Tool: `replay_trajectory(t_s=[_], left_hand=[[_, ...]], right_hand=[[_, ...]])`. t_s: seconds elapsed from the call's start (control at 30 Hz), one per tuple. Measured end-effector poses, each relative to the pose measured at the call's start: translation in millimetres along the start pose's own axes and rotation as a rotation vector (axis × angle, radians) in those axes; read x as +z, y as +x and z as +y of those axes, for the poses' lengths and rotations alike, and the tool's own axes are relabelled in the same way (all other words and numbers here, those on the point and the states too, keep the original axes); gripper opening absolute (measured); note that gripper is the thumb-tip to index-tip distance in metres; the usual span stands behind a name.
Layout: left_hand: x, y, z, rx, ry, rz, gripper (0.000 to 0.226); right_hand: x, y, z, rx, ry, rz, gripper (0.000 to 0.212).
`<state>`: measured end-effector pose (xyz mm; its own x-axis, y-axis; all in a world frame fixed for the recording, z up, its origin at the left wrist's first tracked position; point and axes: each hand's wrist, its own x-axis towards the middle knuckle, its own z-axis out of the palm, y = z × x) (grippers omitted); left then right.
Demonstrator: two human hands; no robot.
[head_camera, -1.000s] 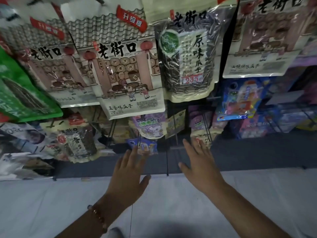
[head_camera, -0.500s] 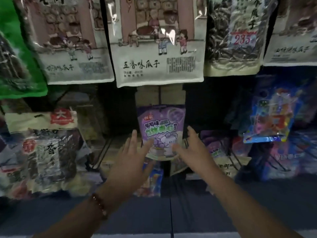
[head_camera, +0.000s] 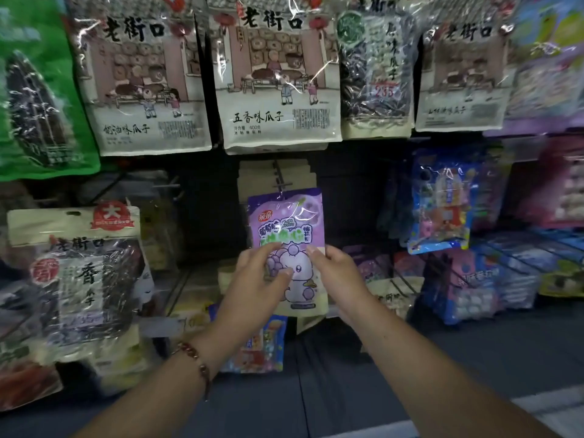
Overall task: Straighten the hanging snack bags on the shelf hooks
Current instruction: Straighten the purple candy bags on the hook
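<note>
A purple snack bag (head_camera: pixel 286 222) with a cartoon figure hangs from a metal hook (head_camera: pixel 279 181) in the middle of the lower row. My left hand (head_camera: pixel 252 286) holds its lower left part, fingers lying across the front. My right hand (head_camera: pixel 338 276) grips its right edge, thumb on the front. More beige bags (head_camera: pixel 303 175) hang behind it on the same hook. The bag's lower half is partly hidden by my hands.
Large seed bags (head_camera: pixel 278 90) hang in the row above. A clear seed bag (head_camera: pixel 79 273) hangs at lower left, and a blue bag (head_camera: pixel 442 203) and other coloured packs (head_camera: pixel 474 286) hang at right. A small colourful bag (head_camera: pixel 265 346) hangs below my left wrist.
Both hands have risen from below the shelf and taken hold of the purple bag. The view has moved closer and up to the shelf.
</note>
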<state>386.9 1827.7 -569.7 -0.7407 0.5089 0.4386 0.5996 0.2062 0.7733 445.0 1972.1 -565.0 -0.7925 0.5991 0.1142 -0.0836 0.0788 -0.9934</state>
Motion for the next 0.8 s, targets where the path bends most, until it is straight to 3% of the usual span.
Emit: replay_trajectory(t_s=[0.1, 0.2, 0.23, 0.37, 0.47, 0.57, 0.8], left_hand=[[-18, -18, 11, -0.051, -0.067, 0.094, 0.063], [-28, -38, 24, -0.167, -0.267, 0.018, 0.096], [-28, -50, 30, -0.2, -0.321, -0.028, 0.095], [-8, -107, 48, -0.339, -0.416, -0.219, 0.047], [20, -146, 55, -0.399, -0.417, -0.304, 0.042], [52, -180, 66, -0.418, -0.441, -0.373, 0.038], [127, -217, 84, -0.394, -0.489, -0.502, 0.045]], right_hand=[[-10, -31, -8, 0.035, -0.009, 0.005, 0.022], [-23, -64, -9, 0.088, -0.006, -0.036, 0.025], [-30, -77, -4, 0.12, 0.018, -0.047, 0.024], [-66, -140, 18, 0.225, 0.013, -0.044, 0.037], [-96, -189, 41, 0.312, -0.022, 0.023, 0.039], [-124, -229, 62, 0.371, -0.044, 0.063, 0.056], [-186, -269, 87, 0.274, 0.028, 0.128, 0.034]])
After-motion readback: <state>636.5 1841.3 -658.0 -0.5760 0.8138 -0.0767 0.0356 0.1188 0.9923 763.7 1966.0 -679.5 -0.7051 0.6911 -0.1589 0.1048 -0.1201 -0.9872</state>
